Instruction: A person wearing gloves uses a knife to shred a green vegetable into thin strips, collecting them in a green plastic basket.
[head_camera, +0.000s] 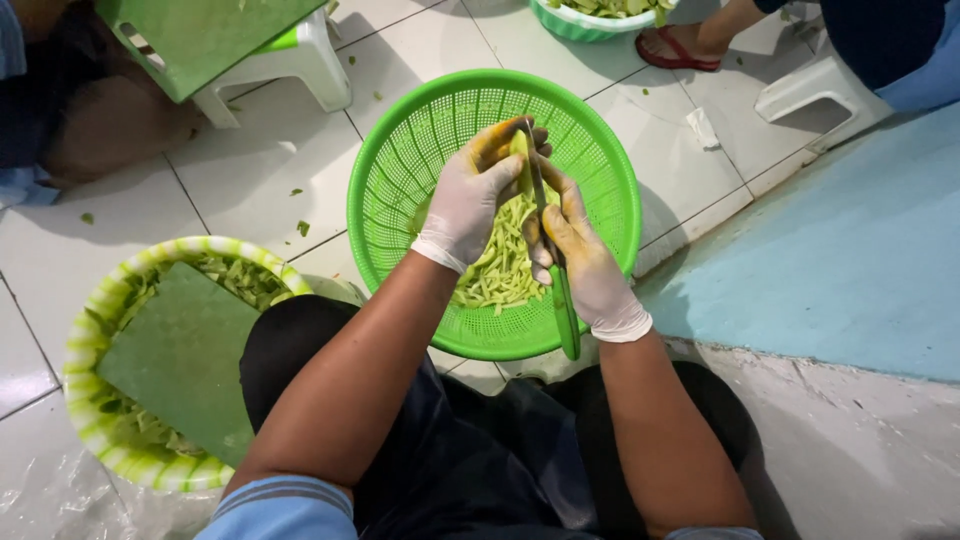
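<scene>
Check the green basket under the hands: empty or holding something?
Partly filled. The green basket holds a heap of pale green strips below the gloved hands; much of its mesh wall shows bare.

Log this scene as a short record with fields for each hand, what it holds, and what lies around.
left hand: gloved left hand grips a pale green fruit piece over the colander
right hand: gloved right hand holds a green-handled knife, blade against the fruit
colander: green colander on the tiled floor, holding pale green strips
left of the person: striped basket with green scraps and a green board
farther off: white stool, another person's foot in a red sandal
</scene>
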